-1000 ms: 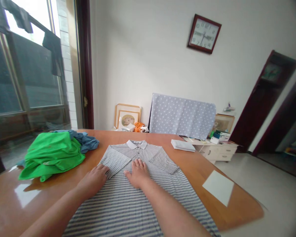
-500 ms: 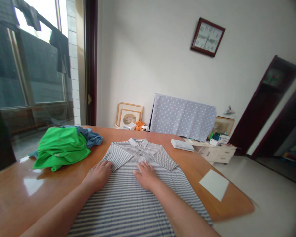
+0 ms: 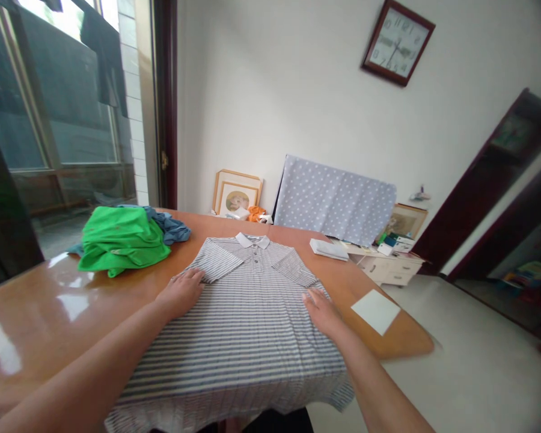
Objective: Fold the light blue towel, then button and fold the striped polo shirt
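A grey-and-white striped polo shirt (image 3: 247,325) lies spread face up on the wooden table, its pale collar (image 3: 252,240) pointing away from me and both short sleeves laid inward over the chest. The hem hangs down over the near table edge. My left hand (image 3: 183,293) rests on the shirt's left edge just below the sleeve, fingers stretched out. On the opposite edge, below the other sleeve, my right hand (image 3: 321,310) lies with its fingers extended. Neither hand lifts the cloth.
The brown table (image 3: 31,337) carries a heap with a green garment (image 3: 121,240) and blue cloth (image 3: 174,227) at the left. A folded pale cloth (image 3: 329,249) and a white square sheet (image 3: 375,311) lie at the right. Beyond stands a white drawer cabinet (image 3: 388,269).
My right hand has moved from the middle of the shirt out to its right edge. The left hand stays at the left edge. My view has tilted down, showing the hanging hem.
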The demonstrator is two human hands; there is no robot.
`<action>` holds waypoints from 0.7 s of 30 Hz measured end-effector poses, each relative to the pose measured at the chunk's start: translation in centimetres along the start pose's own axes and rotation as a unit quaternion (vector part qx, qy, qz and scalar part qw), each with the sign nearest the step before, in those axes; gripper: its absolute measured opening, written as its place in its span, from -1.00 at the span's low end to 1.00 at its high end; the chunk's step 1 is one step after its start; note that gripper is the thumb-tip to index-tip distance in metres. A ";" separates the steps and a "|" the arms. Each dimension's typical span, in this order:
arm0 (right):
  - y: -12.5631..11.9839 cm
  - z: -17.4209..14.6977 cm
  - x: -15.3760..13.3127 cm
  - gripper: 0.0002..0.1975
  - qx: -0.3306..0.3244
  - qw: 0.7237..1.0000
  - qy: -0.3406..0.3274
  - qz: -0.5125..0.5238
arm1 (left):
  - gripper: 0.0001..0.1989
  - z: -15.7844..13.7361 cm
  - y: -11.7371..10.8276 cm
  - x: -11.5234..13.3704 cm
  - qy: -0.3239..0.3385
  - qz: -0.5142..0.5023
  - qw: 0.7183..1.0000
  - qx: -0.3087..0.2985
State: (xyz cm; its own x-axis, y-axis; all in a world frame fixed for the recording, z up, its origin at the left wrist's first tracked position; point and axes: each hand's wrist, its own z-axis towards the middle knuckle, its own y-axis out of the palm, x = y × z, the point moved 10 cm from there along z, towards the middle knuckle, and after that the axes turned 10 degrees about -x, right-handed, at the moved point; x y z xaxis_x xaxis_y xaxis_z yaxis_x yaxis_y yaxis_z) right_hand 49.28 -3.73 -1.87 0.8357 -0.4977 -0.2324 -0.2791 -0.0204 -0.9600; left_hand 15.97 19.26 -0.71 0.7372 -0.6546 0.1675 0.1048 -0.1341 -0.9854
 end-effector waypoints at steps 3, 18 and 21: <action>0.6 -1.2 2.2 -0.35 0.007 1.000 0.026 -0.007 | -0.41 -2.5 0.3 0.5 0.014 0.006 1.000 0.005; 1.9 -3.5 4.0 -0.24 -0.015 0.997 0.043 -0.057 | -0.31 -7.7 0.5 0.8 0.033 0.021 0.999 -0.006; 2.1 -3.3 4.2 -0.24 -0.017 0.997 0.050 -0.063 | -0.34 -7.9 0.1 1.1 0.032 0.004 0.999 0.010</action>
State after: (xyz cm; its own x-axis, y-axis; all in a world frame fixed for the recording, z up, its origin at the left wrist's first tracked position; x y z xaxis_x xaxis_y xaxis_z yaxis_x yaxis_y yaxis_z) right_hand 50.60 -8.73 -4.36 0.8146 -0.5725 -0.0931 -0.1926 -0.1156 -0.9744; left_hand 11.48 12.63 -0.36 0.6935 -0.7023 0.1604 0.1124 -0.1145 -0.9870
